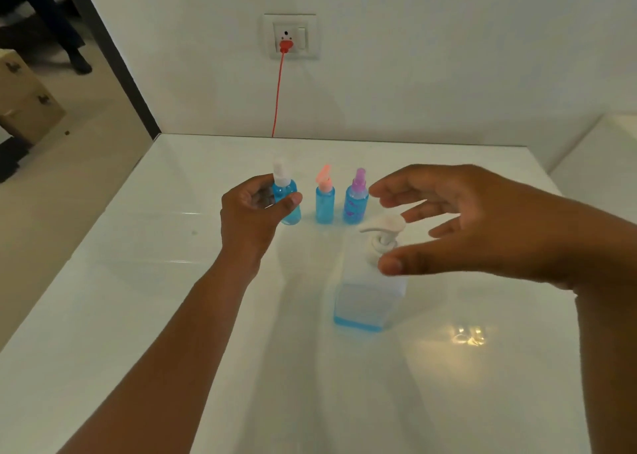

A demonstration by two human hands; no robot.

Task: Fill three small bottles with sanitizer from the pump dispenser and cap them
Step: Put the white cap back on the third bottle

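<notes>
Holding the white-topped bottle (pixel 287 200), the left hand (pixel 253 212) has its fingers and thumb curled round it, a bit left of the middle of the frame. That bottle stands on the white table (pixel 138 315) and looks full of blue liquid, with its top on. The right hand (pixel 458 222) is spread wide, fingers apart and holding nothing. It hangs in the air at the middle right of the frame, just above and beside the pump bottle (pixel 370 281). I cannot tell if it touches the pump head.

Next to the held bottle is the pink-topped bottle (pixel 324 203), and next to that the purple-topped bottle (pixel 356 200). All three small bottles stand in a row, close together but apart. Each looks blue inside, and each has a top on. The pump bottle stands nearer to the person, below the row in the frame. It has only a thin blue layer left at the bottom.

So the filling and capping look about done, I think. The next move may just be to let go of the white-topped bottle and leave it standing straight. That needs a gentle hand so it does not tip into its neighbour.

Behind the table, a red cord (pixel 278 95) runs up to a wall socket (pixel 290 36) in the upper middle of the frame. Cardboard boxes (pixel 24 98) sit on the floor at the upper left.
</notes>
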